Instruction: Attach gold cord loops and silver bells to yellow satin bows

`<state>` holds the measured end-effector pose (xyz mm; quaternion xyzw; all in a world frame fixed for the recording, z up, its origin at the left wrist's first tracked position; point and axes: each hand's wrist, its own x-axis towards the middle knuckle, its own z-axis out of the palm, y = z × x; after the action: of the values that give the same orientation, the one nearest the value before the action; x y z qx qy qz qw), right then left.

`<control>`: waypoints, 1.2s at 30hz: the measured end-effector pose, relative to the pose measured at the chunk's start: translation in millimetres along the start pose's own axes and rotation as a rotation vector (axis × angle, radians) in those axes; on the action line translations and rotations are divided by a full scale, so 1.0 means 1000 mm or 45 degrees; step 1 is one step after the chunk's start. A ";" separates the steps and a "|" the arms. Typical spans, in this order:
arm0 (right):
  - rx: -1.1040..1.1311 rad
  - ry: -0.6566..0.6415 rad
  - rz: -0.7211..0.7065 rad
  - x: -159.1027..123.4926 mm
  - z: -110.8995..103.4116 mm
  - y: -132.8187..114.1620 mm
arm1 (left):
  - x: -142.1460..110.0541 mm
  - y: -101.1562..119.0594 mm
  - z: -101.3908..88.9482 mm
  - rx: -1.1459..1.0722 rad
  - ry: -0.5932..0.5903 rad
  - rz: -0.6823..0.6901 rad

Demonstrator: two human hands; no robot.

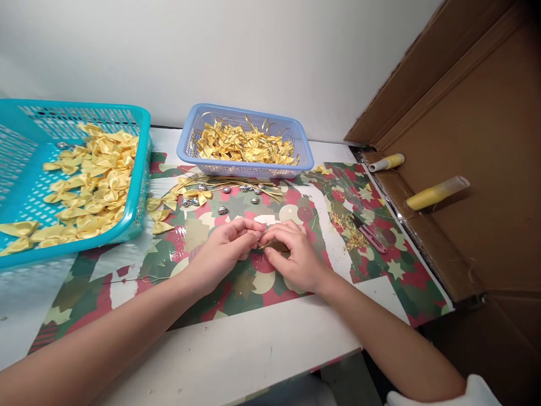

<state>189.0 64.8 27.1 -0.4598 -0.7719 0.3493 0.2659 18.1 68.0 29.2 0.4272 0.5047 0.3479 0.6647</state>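
Note:
My left hand (228, 248) and my right hand (296, 256) meet over the middle of the patterned paper. Both are closed in a pinch. A short bit of thin gold cord (264, 246) shows between their fingertips; anything else inside the fingers is hidden. Just beyond my hands lie several silver beads (222, 210) and a bundle of loose gold cords (236, 181). Several yellow ribbon bows (160, 215) rest to the left of the beads, next to the turquoise basket (141, 169).
The turquoise basket holds many yellow bows. A blue-violet basket (245, 167) at the back holds bows with gold cords. To the right lie pink-handled snips (369, 234) beside gold clippings (355, 235). Two yellow-white tubes (437, 193) stick out from the cardboard wall (477, 124).

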 end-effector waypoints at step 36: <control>0.206 -0.049 -0.137 -0.001 -0.030 0.006 | -0.004 0.001 0.000 0.086 -0.045 0.084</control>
<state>214.6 74.9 40.6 -0.3880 -0.7696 0.4045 0.3058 16.6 64.5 31.3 0.4719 0.4898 0.3449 0.6469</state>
